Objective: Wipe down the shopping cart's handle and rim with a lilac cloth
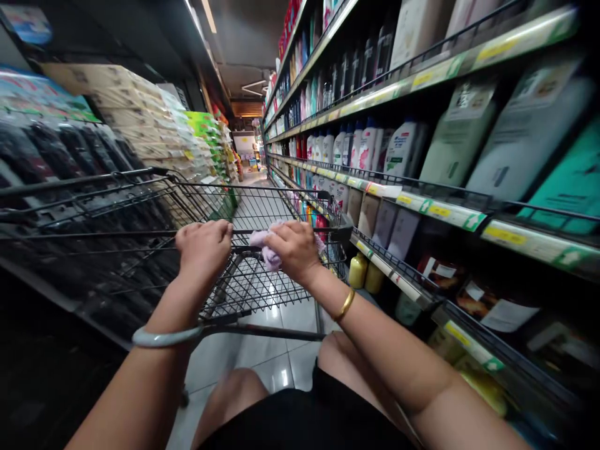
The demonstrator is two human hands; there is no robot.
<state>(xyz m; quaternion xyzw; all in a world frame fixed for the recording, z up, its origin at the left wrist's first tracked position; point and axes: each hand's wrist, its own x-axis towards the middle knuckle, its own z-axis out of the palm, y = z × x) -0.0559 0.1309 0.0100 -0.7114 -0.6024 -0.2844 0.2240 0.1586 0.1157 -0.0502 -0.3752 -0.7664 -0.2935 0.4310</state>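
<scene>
A black wire shopping cart (253,284) stands right in front of me. My left hand (205,242) is wrapped round its handlebar (244,231); a pale bangle (164,337) circles that wrist. To the right, my right hand (296,249) is closed over a crumpled lilac cloth (272,256) against the same bar. A gold bangle (345,304) is on the right forearm. The fingertips of both hands are hidden behind the bar and the cloth. Through the cart's wire mesh the tiled floor shows.
Shelves (440,209) of shampoo bottles (400,150) run close along the right side of the cart. On the left are stacked packs (135,119) and dark hanging packages (60,147), blurred. A narrow tiled aisle (253,178) leads ahead between them.
</scene>
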